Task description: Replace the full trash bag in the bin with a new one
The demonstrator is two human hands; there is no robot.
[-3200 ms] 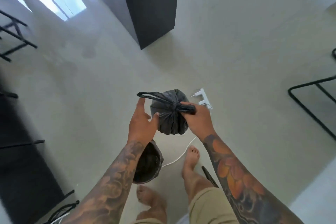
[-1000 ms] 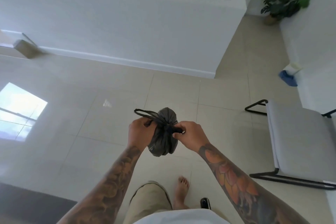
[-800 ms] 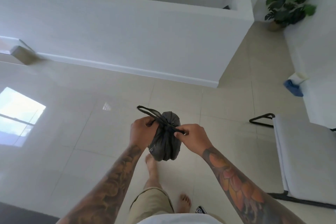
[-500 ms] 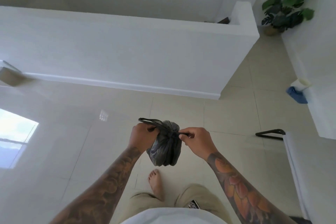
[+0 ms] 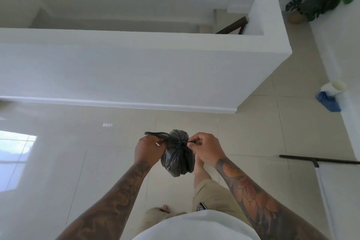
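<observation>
Small dark bag (image 5: 177, 160) held in mid-air above tiled floor (image 5: 243, 138), knotted at neck. Left hand (image 5: 149, 150) clenched round one tie end; right hand (image 5: 206, 149) pinching the other at the knot.

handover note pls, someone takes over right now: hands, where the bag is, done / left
Left hand grips one tie strap of the full trash bag; right hand pinches the other at the knot.
Bag hangs in the air between both hands, above the tiled floor.
Done: bag is out of the bin, top gathered.
Left: finish the knot, dispose of the bag, fit a new one. Bin not in view.
</observation>
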